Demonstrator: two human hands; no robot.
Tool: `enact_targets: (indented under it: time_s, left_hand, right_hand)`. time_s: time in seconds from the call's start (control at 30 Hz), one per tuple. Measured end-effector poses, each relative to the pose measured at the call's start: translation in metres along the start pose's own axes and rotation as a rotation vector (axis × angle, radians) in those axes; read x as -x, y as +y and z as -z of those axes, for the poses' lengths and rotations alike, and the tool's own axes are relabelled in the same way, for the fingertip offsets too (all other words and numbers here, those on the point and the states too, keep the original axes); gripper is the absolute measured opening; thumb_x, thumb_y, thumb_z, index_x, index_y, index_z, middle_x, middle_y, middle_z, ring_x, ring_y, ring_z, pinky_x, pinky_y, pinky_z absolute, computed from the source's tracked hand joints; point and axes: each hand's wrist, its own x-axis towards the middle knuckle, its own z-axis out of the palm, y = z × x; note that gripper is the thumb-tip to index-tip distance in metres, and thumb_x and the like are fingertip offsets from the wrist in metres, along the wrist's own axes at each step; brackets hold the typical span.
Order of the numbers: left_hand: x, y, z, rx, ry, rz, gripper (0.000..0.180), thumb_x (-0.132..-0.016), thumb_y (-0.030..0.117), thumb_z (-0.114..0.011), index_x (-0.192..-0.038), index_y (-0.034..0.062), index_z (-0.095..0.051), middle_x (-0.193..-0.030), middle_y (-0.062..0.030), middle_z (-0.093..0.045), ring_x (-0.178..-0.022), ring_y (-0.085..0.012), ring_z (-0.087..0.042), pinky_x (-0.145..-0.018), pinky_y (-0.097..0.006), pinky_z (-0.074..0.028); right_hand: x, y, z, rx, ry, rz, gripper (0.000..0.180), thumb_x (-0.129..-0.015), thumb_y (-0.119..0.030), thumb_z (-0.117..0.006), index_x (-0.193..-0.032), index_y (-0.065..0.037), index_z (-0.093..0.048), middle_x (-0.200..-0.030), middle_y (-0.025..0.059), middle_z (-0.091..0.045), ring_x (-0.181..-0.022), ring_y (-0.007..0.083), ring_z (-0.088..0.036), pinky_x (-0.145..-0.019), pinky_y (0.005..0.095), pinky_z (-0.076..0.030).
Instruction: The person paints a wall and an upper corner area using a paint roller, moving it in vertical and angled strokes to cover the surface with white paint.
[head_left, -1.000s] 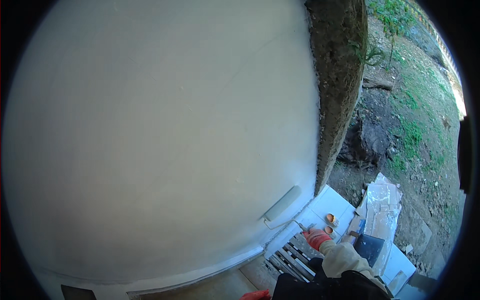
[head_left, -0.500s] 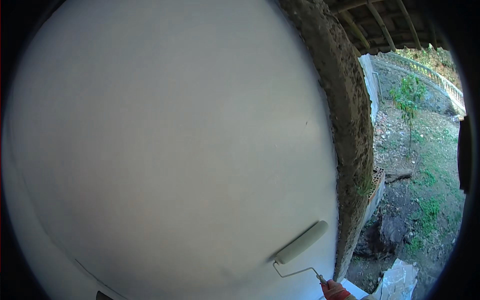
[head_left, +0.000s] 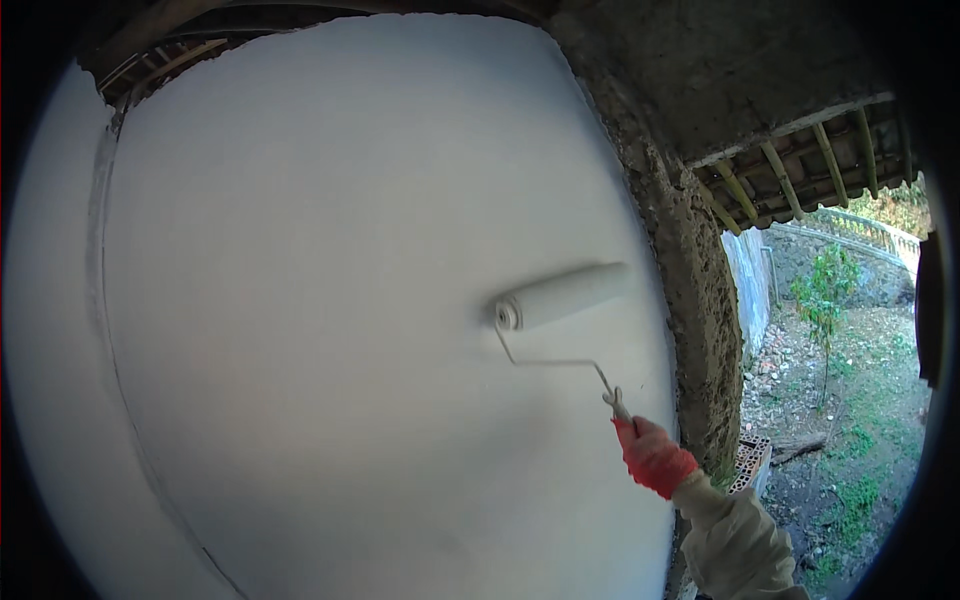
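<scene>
One right hand (head_left: pixel 655 458) grips a paint roller (head_left: pixel 567 295), the left unseen; overreaching toward three o'clock could smear the rough pillar (head_left: pixel 710 325).

The roller (head_left: pixel 565 297) looks smeared to me, its far end, aimed at two o'clock, blurring into the pale wall (head_left: pixel 330 300). Most of its handle (head_left: pixel 621 407) is buried in the right hand (head_left: pixel 655 458), and I can't see all the fingers. Toward five o'clock the sleeve (head_left: pixel 735 540) is cut off by the lower edge. At four, a rough pillar (head_left: pixel 708 340) partly covers a perforated block (head_left: pixel 750 462). The dark shape (head_left: pixel 928 310) at three is too murky to name.
</scene>
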Motion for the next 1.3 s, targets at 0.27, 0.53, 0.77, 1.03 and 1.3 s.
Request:
enact_targets:
  time_s: [0.27,0.53,0.77,1.03,1.3]
  left_hand:
    - [-0.041,0.019,0.021,-0.023,0.040,-0.265,0.025,-0.097,0.012,-0.044,-0.110,-0.0019,-0.061,-0.108,-0.0150,-0.062,-0.091,-0.0229,-0.063,-0.081,-0.034,-0.051]
    - [-0.082,0.045,0.042,-0.103,0.186,-0.281,0.023,-0.096,0.008,-0.045,-0.109,-0.0017,-0.061,-0.108,-0.0153,-0.062,-0.092,-0.0238,-0.062,-0.081,-0.034,-0.051]
    - [-0.100,0.084,0.064,-0.202,0.299,-0.266,0.020,-0.096,0.006,-0.046,-0.106,-0.0022,-0.061,-0.107,-0.0149,-0.062,-0.090,-0.0235,-0.062,-0.080,-0.034,-0.051]
    - [-0.088,0.080,0.072,-0.189,0.407,-0.188,0.023,-0.097,0.009,-0.044,-0.107,-0.0030,-0.062,-0.106,-0.0150,-0.062,-0.090,-0.0240,-0.063,-0.079,-0.034,-0.052]
    - [-0.082,0.028,0.042,-0.153,0.201,-0.322,0.024,-0.097,0.008,-0.043,-0.107,-0.0041,-0.061,-0.106,-0.0161,-0.063,-0.089,-0.0243,-0.063,-0.079,-0.033,-0.052]
  right_hand:
    - [-0.207,-0.159,0.103,-0.428,-0.001,-0.118,0.046,-0.090,-0.050,-0.047,-0.091,-0.005,-0.049,-0.059,0.0039,-0.046,-0.045,0.0152,-0.044,-0.041,0.0319,-0.041]
    - [-0.371,-0.267,0.166,-0.671,-0.128,-0.069,0.043,-0.091,-0.045,-0.048,-0.070,-0.008,-0.040,-0.053,0.0030,-0.038,-0.039,0.0120,-0.032,-0.037,0.0252,-0.025]
    - [-0.472,-0.340,0.196,-0.729,-0.015,-0.008,0.043,-0.092,-0.043,-0.047,-0.070,-0.007,-0.040,-0.057,0.0048,-0.042,-0.042,0.0123,-0.036,-0.039,0.0260,-0.028]
    - [-0.485,-0.345,0.182,-0.764,0.037,0.009,0.042,-0.092,-0.041,-0.047,-0.070,-0.006,-0.041,-0.060,0.0069,-0.046,-0.044,0.0128,-0.040,-0.041,0.0270,-0.032]
    - [-0.271,-0.234,0.079,-0.540,-0.037,0.112,0.048,-0.091,-0.051,-0.045,-0.084,-0.004,-0.048,-0.060,0.0057,-0.048,-0.046,0.0166,-0.048,-0.043,0.0314,-0.042]
